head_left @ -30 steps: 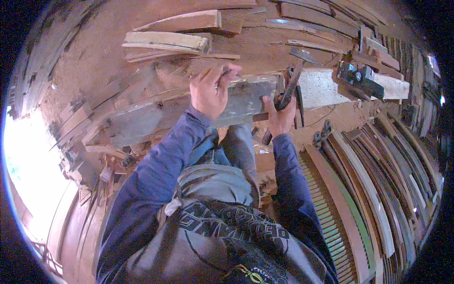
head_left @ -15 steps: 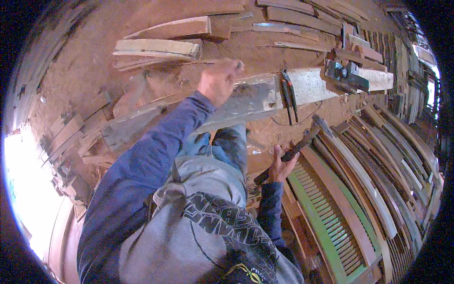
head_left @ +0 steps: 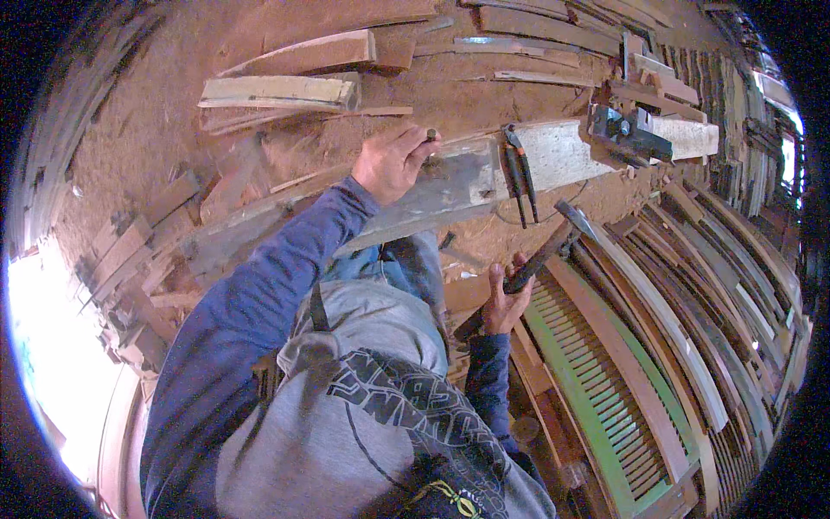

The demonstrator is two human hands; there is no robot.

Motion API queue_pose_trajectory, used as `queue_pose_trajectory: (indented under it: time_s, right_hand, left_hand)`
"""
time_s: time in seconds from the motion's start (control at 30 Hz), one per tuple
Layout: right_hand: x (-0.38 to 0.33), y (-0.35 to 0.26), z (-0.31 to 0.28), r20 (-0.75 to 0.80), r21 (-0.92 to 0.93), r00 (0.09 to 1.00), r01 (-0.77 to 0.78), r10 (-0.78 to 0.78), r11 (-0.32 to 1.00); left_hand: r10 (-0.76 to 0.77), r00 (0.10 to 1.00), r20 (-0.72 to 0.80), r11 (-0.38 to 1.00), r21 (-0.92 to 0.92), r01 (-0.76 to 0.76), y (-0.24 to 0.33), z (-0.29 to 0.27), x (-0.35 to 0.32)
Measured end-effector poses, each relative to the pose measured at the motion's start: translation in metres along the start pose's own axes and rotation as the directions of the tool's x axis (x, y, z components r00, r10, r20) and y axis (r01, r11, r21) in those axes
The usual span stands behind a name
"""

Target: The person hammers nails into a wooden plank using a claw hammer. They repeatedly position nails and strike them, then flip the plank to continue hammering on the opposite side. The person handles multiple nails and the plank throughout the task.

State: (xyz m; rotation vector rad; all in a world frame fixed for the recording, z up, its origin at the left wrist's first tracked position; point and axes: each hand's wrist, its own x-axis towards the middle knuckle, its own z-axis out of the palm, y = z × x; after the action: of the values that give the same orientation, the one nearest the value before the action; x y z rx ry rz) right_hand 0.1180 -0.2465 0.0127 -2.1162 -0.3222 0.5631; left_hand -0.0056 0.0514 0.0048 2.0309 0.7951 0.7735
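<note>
My left hand [head_left: 389, 160] is in a narrow pinch: thumb and fingertips close on a small dark piece [head_left: 430, 135], whose exact kind I cannot tell. The hand is positioned at the far edge of the long wooden beam [head_left: 445, 183]; contact between hand and beam cannot be confirmed. My right hand [head_left: 507, 298] is wrapped around the handle of the hammer [head_left: 549, 248], palm up, near side of the beam. The hammer head points away from me, beside the stacked boards [head_left: 666, 298].

Pincers [head_left: 520, 173] with black-and-orange handles lie across the beam, handles extending past its near edge. Farther right, a dark tool [head_left: 618, 134] rests on the pale section of the beam. A green slatted panel [head_left: 553, 350] lies right of my right hand.

Markings: my grey shirt [head_left: 285, 441] carries large outlined lettering over a dark print, with a small yellow emblem [head_left: 467, 502] at the lower edge.
</note>
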Motion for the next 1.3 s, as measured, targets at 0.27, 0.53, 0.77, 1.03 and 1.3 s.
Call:
queue_pose_trajectory:
  time_s: [0.27,0.53,0.77,1.03,1.3]
  right_hand:
    - [-0.005,-0.025,-0.004,0.027,0.032,0.999,-0.044,0.043,0.999]
    - [-0.020,-0.040,-0.005,0.053,0.096,0.998,-0.045,0.040,0.994]
    - [-0.030,-0.063,-0.001,-0.007,0.043,0.982,0.189,-0.189,0.981]
    - [-0.051,-0.092,0.000,0.048,0.001,0.985,0.165,-0.165,0.986]
    - [-0.038,-0.101,-0.004,0.251,-0.396,0.923,0.373,-0.292,0.839]
  left_hand:
    - [0.078,0.961,0.267,0.995,-0.086,-0.057,0.001,0.009,0.017]
    - [0.134,0.904,0.405,0.990,-0.091,-0.106,-0.001,0.004,0.027]
    - [0.245,0.802,0.544,0.963,-0.229,-0.138,-0.007,0.012,0.044]
    - [0.282,0.650,0.706,0.956,-0.265,-0.127,-0.006,0.021,0.055]
    - [0.344,0.611,0.713,0.938,-0.295,-0.183,-0.013,0.029,0.056]
